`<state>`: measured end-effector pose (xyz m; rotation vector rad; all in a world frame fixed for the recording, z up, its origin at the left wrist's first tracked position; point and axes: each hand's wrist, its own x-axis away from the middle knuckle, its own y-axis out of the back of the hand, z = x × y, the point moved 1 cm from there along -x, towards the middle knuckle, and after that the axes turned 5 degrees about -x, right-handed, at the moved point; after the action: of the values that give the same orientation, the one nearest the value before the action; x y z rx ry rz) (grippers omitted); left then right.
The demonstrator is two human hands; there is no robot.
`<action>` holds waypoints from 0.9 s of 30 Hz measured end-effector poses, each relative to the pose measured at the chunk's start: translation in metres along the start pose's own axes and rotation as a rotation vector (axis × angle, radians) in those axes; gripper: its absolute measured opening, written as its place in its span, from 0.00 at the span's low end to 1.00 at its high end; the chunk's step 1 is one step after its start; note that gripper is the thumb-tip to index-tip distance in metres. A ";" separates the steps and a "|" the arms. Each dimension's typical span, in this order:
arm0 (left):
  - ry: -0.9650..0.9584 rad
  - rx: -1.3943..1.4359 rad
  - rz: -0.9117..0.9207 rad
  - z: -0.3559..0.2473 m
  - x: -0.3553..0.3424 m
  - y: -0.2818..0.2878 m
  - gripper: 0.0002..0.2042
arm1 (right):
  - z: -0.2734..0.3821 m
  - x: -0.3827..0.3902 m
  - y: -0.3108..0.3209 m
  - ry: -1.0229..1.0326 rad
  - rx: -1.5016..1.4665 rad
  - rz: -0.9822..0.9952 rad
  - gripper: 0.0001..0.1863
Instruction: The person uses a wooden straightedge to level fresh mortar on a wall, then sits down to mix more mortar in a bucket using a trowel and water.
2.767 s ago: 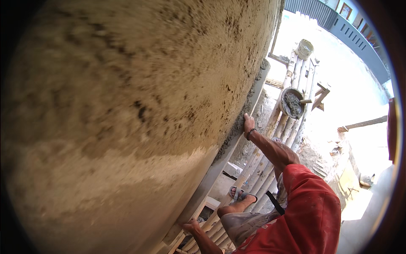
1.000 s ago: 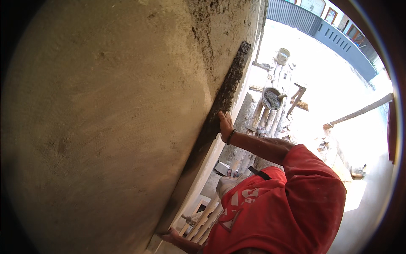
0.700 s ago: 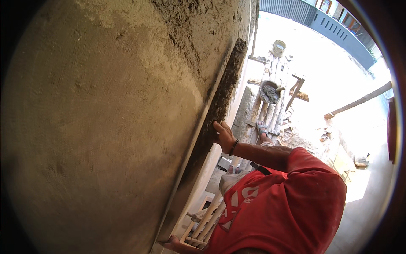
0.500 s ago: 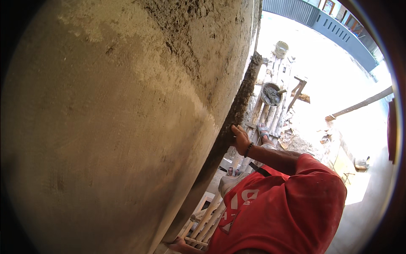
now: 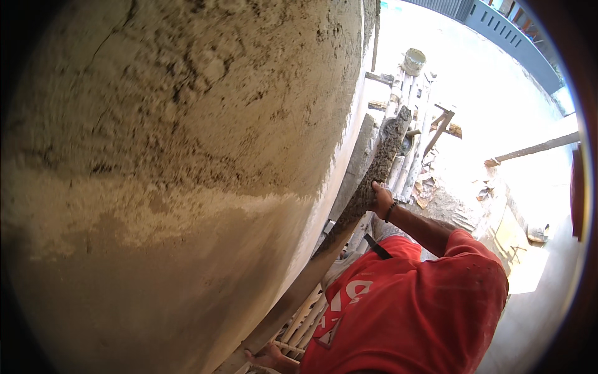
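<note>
A long screed board (image 5: 329,252) runs slantwise beside the wall, its far half caked with wet mortar. My right hand (image 5: 381,201), with a dark bracelet at the wrist, is closed round the board near its middle. At the near end, my left hand (image 5: 266,356) grips the same board, partly hidden at the picture's lower edge. The plastered wall (image 5: 156,262) fills the left side, smooth and damp in its nearer part, rough and pitted farther up. A gap shows between the board's far end and the wall.
Bamboo poles (image 5: 408,174) form a platform under me. A mortar bucket (image 5: 407,146) stands on it, mostly hidden behind the board; another bucket (image 5: 414,61) is farther off. A wooden support (image 5: 440,132) and a slanting pole (image 5: 536,149) stand to the right. Beyond is a grey slotted wall (image 5: 498,28).
The board's far end has swung away from the wall to the right, now covering most of the mortar bucket. My right hand has moved right with it. Both hands keep their grip.
</note>
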<state>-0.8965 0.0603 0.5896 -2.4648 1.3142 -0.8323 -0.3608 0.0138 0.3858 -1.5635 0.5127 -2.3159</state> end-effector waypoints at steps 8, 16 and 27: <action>-0.064 -0.082 0.146 0.010 0.061 -0.103 0.29 | 0.056 -0.036 0.030 -0.072 -0.111 0.044 0.20; -0.365 -0.212 0.174 0.038 0.142 -0.217 0.29 | 0.095 -0.082 0.057 -0.097 -0.210 0.065 0.21; -0.652 -0.179 0.883 0.112 0.201 -0.372 0.26 | 0.173 -0.137 0.067 -0.195 -0.342 -0.088 0.21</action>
<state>-0.4872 0.1021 0.7394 -1.6691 1.9328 0.2803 -0.1471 -0.0075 0.3023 -1.9791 0.8394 -2.1905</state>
